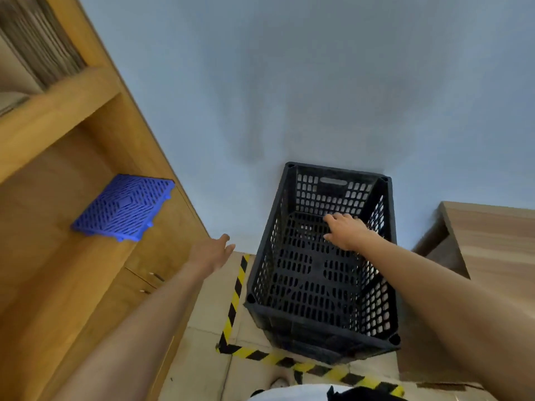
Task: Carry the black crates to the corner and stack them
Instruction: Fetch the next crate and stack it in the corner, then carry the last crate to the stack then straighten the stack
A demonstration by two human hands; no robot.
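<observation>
A black perforated crate (pixel 312 285) stands upright against the grey-blue wall, inside a floor zone marked with yellow-black tape. It seems to rest on another black crate whose side shows beneath its near rim (pixel 307 345). My right hand (pixel 346 231) hovers over the crate's open top near the far end, fingers spread and holding nothing. My left hand (pixel 212 251) reaches forward to the left of the crate, apart from it, fingers loosely apart and empty.
A wooden shelf unit (pixel 72 117) fills the left side, with a blue plastic grid tile (pixel 124 208) lying on one shelf. A wooden desk (pixel 492 241) stands to the right of the crate. Hazard tape (pixel 234 302) marks the tiled floor.
</observation>
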